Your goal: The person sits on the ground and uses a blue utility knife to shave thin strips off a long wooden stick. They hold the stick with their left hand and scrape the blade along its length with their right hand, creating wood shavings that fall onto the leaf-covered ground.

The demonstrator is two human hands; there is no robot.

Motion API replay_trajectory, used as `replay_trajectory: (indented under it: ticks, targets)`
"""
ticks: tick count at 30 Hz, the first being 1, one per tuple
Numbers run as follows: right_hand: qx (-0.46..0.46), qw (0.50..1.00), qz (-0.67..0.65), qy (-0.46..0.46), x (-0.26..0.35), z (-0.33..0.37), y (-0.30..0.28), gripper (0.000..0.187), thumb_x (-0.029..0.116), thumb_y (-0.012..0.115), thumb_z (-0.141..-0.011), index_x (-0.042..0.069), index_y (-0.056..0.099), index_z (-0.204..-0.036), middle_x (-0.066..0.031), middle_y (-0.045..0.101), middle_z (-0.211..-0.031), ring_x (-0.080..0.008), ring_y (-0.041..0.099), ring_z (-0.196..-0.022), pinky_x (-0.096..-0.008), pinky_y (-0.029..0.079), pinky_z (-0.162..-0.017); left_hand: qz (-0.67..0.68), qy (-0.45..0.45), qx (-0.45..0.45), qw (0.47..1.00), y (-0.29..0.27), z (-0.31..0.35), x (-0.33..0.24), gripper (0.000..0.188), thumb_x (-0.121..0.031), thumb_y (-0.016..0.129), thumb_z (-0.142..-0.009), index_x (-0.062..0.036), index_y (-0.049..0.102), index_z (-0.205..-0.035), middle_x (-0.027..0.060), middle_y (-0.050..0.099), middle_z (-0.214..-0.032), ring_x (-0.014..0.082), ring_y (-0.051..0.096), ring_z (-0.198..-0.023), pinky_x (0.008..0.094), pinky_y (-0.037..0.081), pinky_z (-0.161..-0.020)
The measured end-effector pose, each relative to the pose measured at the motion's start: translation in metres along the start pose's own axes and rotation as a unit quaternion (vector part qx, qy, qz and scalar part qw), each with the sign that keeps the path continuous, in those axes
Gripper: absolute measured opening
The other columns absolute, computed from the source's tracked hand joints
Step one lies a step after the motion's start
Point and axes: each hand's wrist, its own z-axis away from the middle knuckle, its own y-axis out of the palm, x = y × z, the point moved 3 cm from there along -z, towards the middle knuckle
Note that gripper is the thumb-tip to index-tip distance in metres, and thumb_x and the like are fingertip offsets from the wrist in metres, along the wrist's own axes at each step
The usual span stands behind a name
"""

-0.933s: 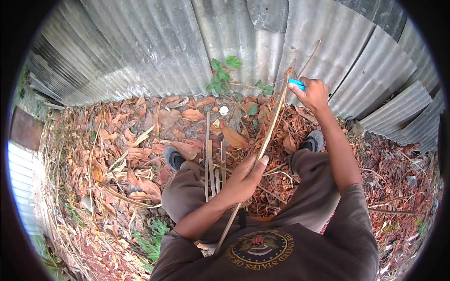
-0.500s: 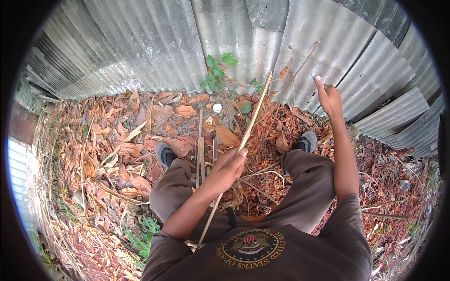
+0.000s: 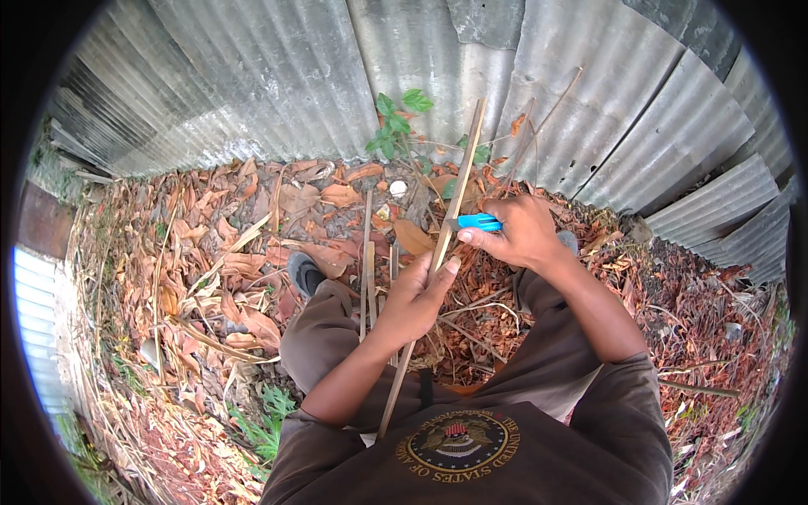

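My left hand (image 3: 414, 301) is closed round a long, thin wooden stick (image 3: 465, 168), pale along one edge, that slants from my lap up and away to the right. My right hand (image 3: 526, 233) grips a utility knife with a bright blue handle (image 3: 480, 221). Its short blade meets the stick's edge, or lies very close to it, a little beyond my left thumb. The stick's lower end runs down against my shirt.
A corrugated metal fence (image 3: 269, 84) stands ahead. Dry leaves (image 3: 244, 269) cover the ground, and several wooden strips (image 3: 369, 278) lie between my feet. A green plant (image 3: 391, 126) grows at the fence, a thin twig (image 3: 555, 101) leans there, and a small white round thing (image 3: 398, 188) lies nearby.
My right hand has come down and inward from out by the fence, bringing the blue knife to the stick. The stick has tilted a little more upright in my left hand.
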Motion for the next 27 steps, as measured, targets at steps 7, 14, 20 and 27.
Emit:
replay_trajectory:
  ticks: [7, 14, 20, 27]
  targets:
    - [-0.038, 0.999, 0.003, -0.014, 0.005, 0.0, -0.001, 0.065, 0.071, 0.059, -0.075, 0.008, 0.063, -0.062, -0.0133, 0.056, -0.05, -0.0355, 0.06, -0.05, -0.0451, 0.048, -0.05, -0.034, -0.002, -0.013, 0.999, -0.003, 0.005, -0.004, 0.034, -0.036, 0.044, -0.102, -0.0023, 0.053, -0.102, -0.0017, 0.041, -0.067, 0.0083, 0.038, -0.06, 0.0283, 0.035, -0.056]
    - [-0.089, 0.993, 0.052, -0.06, -0.002, -0.004, 0.009, 0.061, 0.069, 0.062, -0.074, 0.009, 0.06, -0.06, -0.0094, 0.052, -0.048, -0.0326, 0.058, -0.048, -0.0437, 0.044, -0.047, -0.051, 0.042, -0.03, 0.997, -0.005, 0.008, 0.004, 0.034, -0.034, 0.036, -0.105, -0.0055, 0.046, -0.088, -0.0043, 0.036, -0.064, 0.0052, 0.032, -0.055, 0.0225, 0.029, -0.05]
    - [-0.113, 0.991, 0.058, -0.043, -0.014, -0.013, 0.007, 0.064, 0.072, 0.06, -0.073, 0.009, 0.062, -0.063, -0.0103, 0.053, -0.049, -0.0328, 0.058, -0.048, -0.0436, 0.046, -0.048, -0.103, -0.005, -0.009, 0.995, -0.007, 0.014, 0.0, 0.038, -0.037, 0.036, -0.104, -0.0014, 0.05, -0.103, 0.0078, 0.044, -0.066, 0.0181, 0.045, -0.059, 0.0351, 0.039, -0.059]
    - [-0.158, 0.981, 0.104, -0.05, -0.041, -0.023, -0.002, 0.065, 0.076, 0.058, -0.072, 0.012, 0.07, -0.071, -0.0106, 0.058, -0.051, -0.0313, 0.062, -0.05, -0.0418, 0.048, -0.049, -0.114, 0.009, 0.014, 0.993, -0.001, 0.017, -0.003, 0.035, -0.035, 0.038, -0.103, -0.002, 0.049, -0.103, 0.0066, 0.044, -0.064, 0.0183, 0.045, -0.057, 0.0357, 0.038, -0.057]
